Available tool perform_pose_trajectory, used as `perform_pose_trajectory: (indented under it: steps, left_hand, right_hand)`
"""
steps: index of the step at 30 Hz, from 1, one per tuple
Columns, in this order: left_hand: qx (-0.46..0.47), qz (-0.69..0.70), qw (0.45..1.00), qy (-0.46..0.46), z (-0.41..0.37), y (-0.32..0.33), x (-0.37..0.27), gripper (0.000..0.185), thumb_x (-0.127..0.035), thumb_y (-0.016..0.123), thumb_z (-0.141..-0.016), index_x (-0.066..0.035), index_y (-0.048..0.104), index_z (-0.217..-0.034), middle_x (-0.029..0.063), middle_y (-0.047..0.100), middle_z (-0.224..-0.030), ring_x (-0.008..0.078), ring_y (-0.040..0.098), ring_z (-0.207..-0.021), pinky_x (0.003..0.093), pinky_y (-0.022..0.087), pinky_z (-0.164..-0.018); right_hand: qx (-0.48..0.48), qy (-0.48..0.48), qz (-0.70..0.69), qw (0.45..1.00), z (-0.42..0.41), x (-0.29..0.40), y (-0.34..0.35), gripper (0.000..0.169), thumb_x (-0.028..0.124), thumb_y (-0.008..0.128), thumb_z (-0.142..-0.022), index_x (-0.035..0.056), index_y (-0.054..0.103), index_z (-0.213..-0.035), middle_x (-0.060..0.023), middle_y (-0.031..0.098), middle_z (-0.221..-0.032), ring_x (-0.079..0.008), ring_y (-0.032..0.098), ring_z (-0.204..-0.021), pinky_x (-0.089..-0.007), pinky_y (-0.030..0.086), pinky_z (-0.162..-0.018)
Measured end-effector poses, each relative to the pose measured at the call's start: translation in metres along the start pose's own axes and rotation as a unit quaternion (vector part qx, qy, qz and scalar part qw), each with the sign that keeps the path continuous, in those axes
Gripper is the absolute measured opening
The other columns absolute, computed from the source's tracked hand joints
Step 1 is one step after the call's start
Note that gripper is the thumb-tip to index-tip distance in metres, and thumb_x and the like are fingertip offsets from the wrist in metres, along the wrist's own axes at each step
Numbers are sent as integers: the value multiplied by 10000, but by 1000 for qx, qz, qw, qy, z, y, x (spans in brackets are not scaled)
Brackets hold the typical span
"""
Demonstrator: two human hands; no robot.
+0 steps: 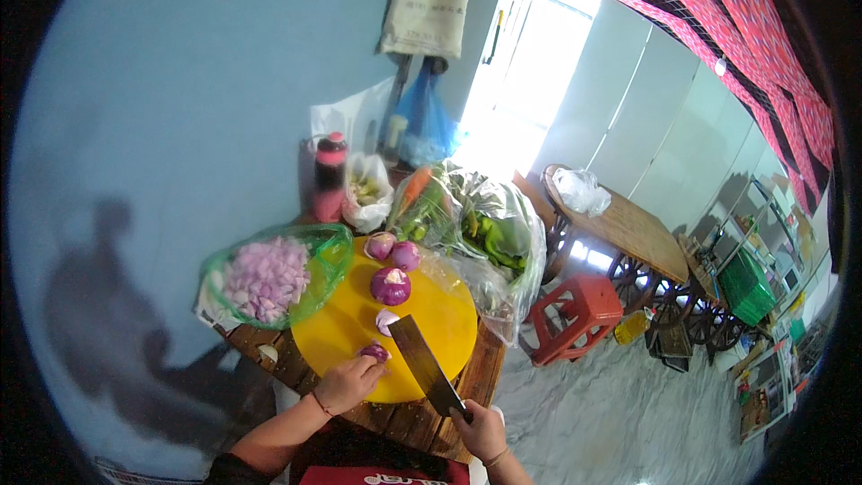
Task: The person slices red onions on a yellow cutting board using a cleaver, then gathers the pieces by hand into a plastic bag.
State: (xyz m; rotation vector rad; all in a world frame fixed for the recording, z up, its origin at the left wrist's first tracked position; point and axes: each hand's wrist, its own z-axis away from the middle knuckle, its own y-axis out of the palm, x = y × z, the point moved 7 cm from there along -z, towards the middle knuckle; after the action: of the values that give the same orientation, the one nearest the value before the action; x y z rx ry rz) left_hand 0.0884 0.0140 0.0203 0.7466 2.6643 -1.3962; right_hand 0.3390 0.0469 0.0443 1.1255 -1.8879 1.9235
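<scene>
On a round yellow cutting board (pixel 441 316), the fingers of my left hand (pixel 347 384) hold a purple onion piece (pixel 375 350) near the front edge. My right hand (pixel 481 432) grips the handle of a cleaver (pixel 425 365). Its broad blade slants up and left over the board, apart from the held piece. Just left of the blade tip lies a pale onion piece (pixel 386 322). Behind it sit a larger purple onion (pixel 390 287) and two smaller ones, a left onion (pixel 380 246) and a right onion (pixel 405 256). Chopped onion (pixel 266 279) fills a green plastic bag (pixel 331 257) at the left.
Clear bags of green peppers (pixel 498 242) and carrots (pixel 415 187) crowd the back right of the wooden table (pixel 486 367). A pink-capped bottle (pixel 330 175) and a white bag (pixel 369 212) stand behind the board. A red plastic stool (pixel 579 313) is on the floor, right.
</scene>
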Motion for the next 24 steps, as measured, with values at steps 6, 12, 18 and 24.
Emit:
perform_pose_trajectory:
  steps: [6,12,18,24]
  left_hand:
    - [0,-64,994,86,-5,4,5,283,-189,711,-844,-61,652,-1090,54,574,-994,240,616,-843,372,521,-683]
    - [1,24,996,-91,-14,0,31,575,-295,812,-775,-62,574,-1243,104,574,-1221,328,515,-1159,454,427,-1012]
    - [42,45,987,-149,-6,7,44,560,-443,821,-749,-65,600,-1098,101,589,-1038,310,533,-1033,435,440,-931]
    - [-14,41,981,-188,17,-8,26,576,-435,818,-759,-38,589,-1108,118,576,-1063,322,523,-1040,440,442,-918]
  right_hand:
    - [18,16,-10,1000,0,-3,3,240,258,699,-882,38,633,-812,-176,572,-619,-347,583,-547,-392,431,-509]
    - [46,28,11,998,0,-12,7,220,255,691,-886,46,622,-879,-210,627,-705,-416,623,-676,-466,476,-580]
    - [59,32,-15,998,-3,-2,9,206,231,642,-920,36,594,-875,-236,619,-743,-457,605,-741,-480,471,-603]
    - [90,13,53,994,-9,11,8,249,297,611,-936,56,597,-876,-227,640,-755,-446,621,-748,-508,483,-617]
